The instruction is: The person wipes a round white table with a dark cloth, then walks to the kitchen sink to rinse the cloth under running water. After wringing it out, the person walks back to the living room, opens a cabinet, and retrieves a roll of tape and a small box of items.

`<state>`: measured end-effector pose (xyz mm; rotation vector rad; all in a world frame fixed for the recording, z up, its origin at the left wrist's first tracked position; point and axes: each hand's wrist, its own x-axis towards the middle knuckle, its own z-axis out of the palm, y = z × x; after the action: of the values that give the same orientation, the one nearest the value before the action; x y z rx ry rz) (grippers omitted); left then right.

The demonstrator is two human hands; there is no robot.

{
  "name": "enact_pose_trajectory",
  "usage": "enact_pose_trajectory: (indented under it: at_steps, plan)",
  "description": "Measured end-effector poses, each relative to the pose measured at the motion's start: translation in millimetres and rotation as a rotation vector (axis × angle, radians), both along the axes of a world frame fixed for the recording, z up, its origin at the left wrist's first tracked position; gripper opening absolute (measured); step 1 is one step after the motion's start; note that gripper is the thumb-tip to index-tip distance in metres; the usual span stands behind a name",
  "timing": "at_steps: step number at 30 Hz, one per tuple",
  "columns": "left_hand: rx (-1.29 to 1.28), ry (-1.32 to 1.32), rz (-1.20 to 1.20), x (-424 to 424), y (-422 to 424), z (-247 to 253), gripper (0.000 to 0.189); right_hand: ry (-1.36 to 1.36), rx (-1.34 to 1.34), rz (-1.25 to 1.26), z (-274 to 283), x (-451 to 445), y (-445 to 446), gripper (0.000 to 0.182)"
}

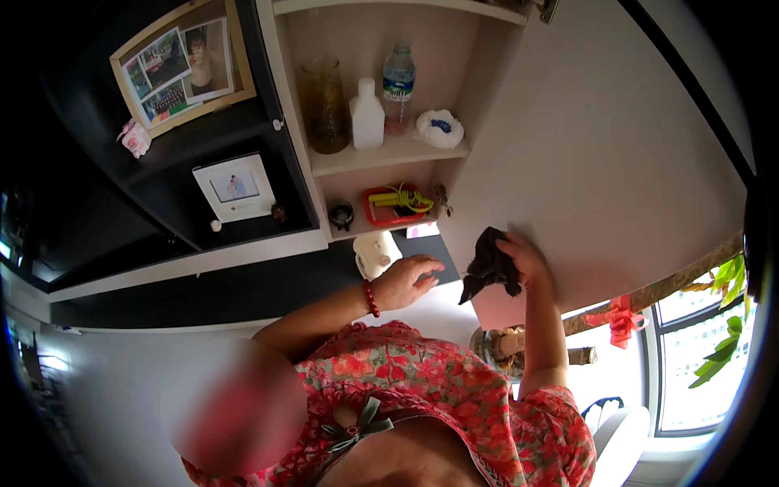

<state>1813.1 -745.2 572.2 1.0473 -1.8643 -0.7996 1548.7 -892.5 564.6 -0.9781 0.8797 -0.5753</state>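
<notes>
A dark crumpled cloth (489,268) is gripped in my right hand (524,259), in front of the lower part of an opened pale cabinet door (584,158). Whether the cloth presses on the door I cannot tell. My left hand (406,282), with a red bead bracelet at its wrist, is loosely curled and holds nothing. It hangs in front of the dark countertop (243,286), nearest to a cream-coloured container (377,252). The cabinet's shelf (389,157) lies beyond both hands.
The upper shelf bears a brownish glass jar (325,112), a white bottle (367,119), a plastic water bottle (398,85) and a white bundle (439,128). Below stands a red tray (367,210) with a yellow cord. Picture frames (234,189) stand left; a plant trunk (657,298) rises right.
</notes>
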Motion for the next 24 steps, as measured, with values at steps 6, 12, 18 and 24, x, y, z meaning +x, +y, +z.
enact_pose_trajectory:
  at_steps: [6, 12, 18, 24]
  plan:
    - [0.024, -0.025, 0.005, -12, -3, -5, 0.022, 0.066, -0.069, -0.065, -1, -29, -14, 0.026]
    - [0.011, -0.062, 0.048, -11, -8, 2, 0.024, 0.065, -0.074, 0.013, -11, -27, -28, 0.024]
    - [0.034, -0.112, 0.06, -9, -14, 11, 0.023, -0.105, -0.046, 0.029, 11, -20, -17, 0.025]
    - [-0.062, -0.102, 0.222, 5, -44, 83, 0.024, -0.273, -0.088, 0.001, 61, 27, -8, 0.026]
